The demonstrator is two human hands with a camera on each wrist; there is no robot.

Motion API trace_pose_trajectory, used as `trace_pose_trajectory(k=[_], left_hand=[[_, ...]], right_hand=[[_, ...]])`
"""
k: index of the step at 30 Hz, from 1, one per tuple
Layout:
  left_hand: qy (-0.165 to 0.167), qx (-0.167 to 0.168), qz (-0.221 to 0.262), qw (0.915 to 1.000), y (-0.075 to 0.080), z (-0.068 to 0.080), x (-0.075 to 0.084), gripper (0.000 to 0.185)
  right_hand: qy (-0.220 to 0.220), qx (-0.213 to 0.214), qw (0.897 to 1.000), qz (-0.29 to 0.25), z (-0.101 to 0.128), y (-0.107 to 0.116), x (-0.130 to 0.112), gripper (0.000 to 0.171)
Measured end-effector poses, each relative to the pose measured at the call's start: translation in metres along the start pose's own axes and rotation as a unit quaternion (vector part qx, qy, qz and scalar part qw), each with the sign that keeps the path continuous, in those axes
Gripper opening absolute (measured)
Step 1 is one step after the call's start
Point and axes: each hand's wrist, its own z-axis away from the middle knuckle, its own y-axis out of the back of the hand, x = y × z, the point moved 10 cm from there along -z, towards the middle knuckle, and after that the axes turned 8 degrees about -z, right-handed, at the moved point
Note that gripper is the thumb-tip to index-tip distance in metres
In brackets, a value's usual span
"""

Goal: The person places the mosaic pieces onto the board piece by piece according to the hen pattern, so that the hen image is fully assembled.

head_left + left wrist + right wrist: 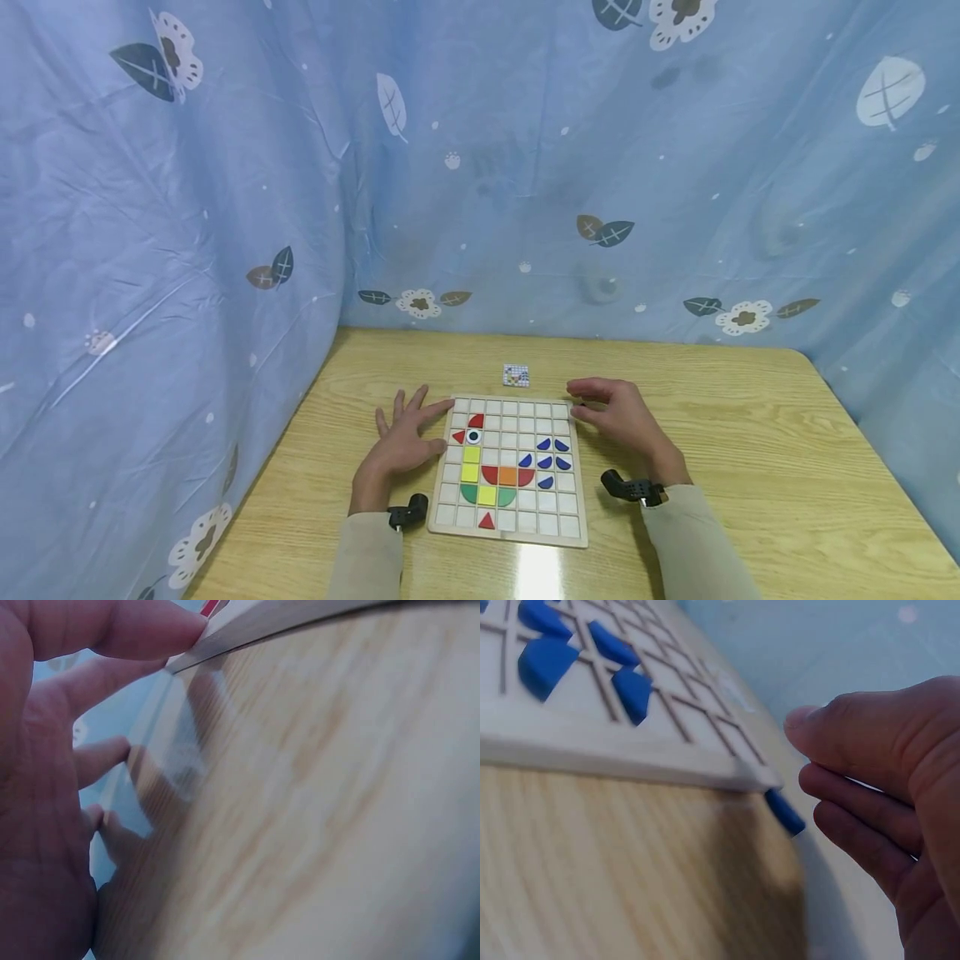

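A wooden grid board [557,525] lies in the middle of the table, with red, yellow, orange, green and blue shapes set in its cells. My left hand [408,437] lies flat on the table with fingers spread, index tip at the board's far left corner and thumb against its left edge [285,619]. My right hand [615,412] hovers at the far right corner with fingers loosely curled and holds nothing. In the right wrist view a loose blue piece [784,811] lies on the table just off the board's corner [630,757], close to my fingertips [817,776].
A small patterned card [516,376] lies on the wooden table [750,433] just behind the board. Blue leaf-print curtain [525,167] closes off the back and left side. The table's right edge runs along the far right.
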Motion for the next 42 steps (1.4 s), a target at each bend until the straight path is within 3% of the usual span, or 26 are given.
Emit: trace_pose_trajectory(k=[5, 16, 32, 37, 42], left_hand=[[-0.002, -0.002, 0.002, 1.0000, 0.000, 0.001, 0.001, 0.074], [0.001, -0.003, -0.001, 1.0000, -0.002, 0.000, -0.004, 0.074], [-0.003, -0.003, 0.005, 1.0000, -0.003, 0.000, -0.005, 0.074], [-0.001, -0.002, 0.005, 1.0000, -0.002, 0.000, -0.003, 0.074], [0.000, -0.006, 0.004, 1.0000, -0.002, 0.000, -0.002, 0.074]], right_hand=[[-0.008, -0.002, 1.000, 0.021, 0.007, -0.003, 0.004, 0.036], [-0.013, 0.042, 0.996, 0.073, 0.037, 0.007, 0.003, 0.031], [-0.001, 0.101, 0.989, 0.105, 0.037, 0.003, -0.003, 0.023], [-0.010, 0.107, 0.990, 0.091, 0.050, 0.004, -0.015, 0.022], [0.033, 0.111, 0.991, 0.074, 0.072, 0.000, -0.041, 0.023]])
